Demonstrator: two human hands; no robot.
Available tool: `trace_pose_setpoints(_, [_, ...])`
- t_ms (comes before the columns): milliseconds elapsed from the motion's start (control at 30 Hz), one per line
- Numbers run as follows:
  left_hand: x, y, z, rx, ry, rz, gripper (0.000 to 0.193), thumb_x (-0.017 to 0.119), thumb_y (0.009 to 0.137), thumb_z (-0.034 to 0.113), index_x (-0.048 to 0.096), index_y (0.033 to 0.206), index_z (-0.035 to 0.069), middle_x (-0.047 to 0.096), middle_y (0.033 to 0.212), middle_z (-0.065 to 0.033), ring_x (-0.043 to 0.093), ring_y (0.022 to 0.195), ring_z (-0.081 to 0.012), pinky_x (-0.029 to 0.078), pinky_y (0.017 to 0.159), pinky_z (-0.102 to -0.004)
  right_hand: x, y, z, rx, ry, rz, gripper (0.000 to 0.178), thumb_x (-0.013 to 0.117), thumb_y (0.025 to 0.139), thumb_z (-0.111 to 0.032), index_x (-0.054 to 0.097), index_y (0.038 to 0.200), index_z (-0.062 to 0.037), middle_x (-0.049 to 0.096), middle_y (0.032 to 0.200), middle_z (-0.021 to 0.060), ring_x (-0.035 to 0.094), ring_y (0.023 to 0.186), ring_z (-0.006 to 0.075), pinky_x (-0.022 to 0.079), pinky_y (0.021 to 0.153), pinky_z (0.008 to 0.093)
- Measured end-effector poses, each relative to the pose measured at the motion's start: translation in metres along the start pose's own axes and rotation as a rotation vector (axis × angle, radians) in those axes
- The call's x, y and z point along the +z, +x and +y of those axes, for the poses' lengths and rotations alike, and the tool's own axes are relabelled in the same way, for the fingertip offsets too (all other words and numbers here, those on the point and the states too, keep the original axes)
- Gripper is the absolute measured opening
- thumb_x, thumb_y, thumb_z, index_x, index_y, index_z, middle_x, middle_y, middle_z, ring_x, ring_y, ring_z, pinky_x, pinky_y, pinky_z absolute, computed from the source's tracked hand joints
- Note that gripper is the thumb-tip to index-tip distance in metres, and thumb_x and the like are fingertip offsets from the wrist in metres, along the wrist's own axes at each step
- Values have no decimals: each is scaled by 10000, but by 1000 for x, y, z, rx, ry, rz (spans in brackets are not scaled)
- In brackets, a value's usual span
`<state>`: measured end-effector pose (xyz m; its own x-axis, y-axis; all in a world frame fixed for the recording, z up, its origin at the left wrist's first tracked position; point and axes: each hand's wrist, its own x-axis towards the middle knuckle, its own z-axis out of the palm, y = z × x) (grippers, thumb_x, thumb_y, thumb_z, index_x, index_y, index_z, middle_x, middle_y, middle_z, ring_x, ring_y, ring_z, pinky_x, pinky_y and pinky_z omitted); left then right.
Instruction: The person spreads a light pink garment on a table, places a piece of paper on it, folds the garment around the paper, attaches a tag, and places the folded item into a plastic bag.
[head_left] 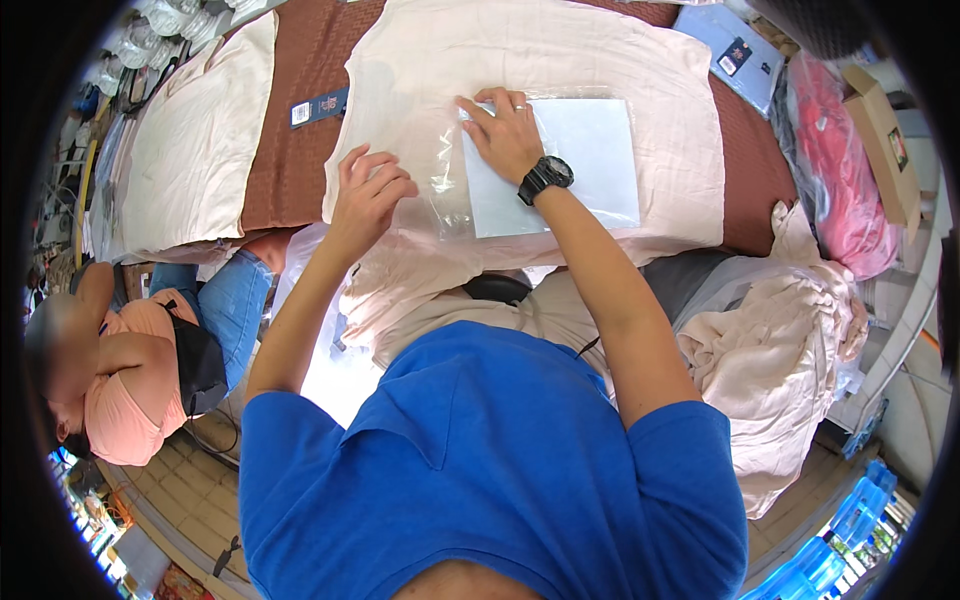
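A pale pink cloth (660,110) lies spread over the brown-covered table in front of me. On it rests a flat pale-blue sheet (590,165), with clear plastic (452,200) over it that reaches past its left edge. My right hand (505,140), with a ring and a black wristwatch (546,180), lies at the sheet's upper left, fingers spread on the plastic. To the left of the plastic, my left hand (370,195) hovers over or near the cloth, its fingers loosely bent and apart, holding nothing I can see.
A dark blue tag (319,107) lies on the brown cover (290,180). Another pink cloth (200,140) is at the left. A bagged blue garment (735,55), red bagged cloth (840,160) and cardboard box (880,150) stand right. Heaped pink fabric (770,350) hangs nearby. A person (140,370) sits left.
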<state>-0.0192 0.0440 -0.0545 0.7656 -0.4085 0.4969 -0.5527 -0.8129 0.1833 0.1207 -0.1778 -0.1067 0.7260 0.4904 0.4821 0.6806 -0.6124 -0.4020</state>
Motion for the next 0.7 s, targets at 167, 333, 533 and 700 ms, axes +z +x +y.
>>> trace_pose_setpoints(167, [5, -11, 27, -200, -217, 226, 407, 750, 717, 46, 663, 1094, 171, 635, 1186, 7, 533, 1224, -242, 315, 1119, -518, 1, 0, 2, -9, -3, 8, 336, 647, 918, -262, 680, 1248, -206, 562, 1186, 33, 468, 1120, 281, 414, 967, 435])
trace_pose_setpoints(333, [10, 6, 35, 77, -7, -75, 349, 758, 718, 80, 671, 1042, 179, 646, 1053, 36, 543, 1193, -213, 305, 1111, -513, 1, 0, 3, -13, -1, -1, 344, 644, 918, -273, 677, 1253, -206, 562, 1198, 35, 465, 1132, 286, 410, 978, 443])
trace_pose_setpoints(533, [-1, -24, 30, -53, -55, -20, 181, 716, 719, 54, 656, 871, 133, 610, 939, 10, 545, 1117, -238, 325, 1085, -512, 2, -1, 3, -19, 22, -8, 331, 646, 916, -274, 686, 1238, -206, 559, 1200, 36, 463, 1147, 290, 407, 990, 443])
trace_pose_setpoints(700, [-12, -67, 22, -300, -126, 33, 119, 676, 827, 23, 641, 927, 78, 603, 1095, -51, 536, 1127, -291, 369, 1036, -462, 2, -1, 3, 4, 37, -27, 326, 645, 921, -256, 687, 1239, -198, 554, 1198, 31, 464, 1155, 283, 404, 998, 438])
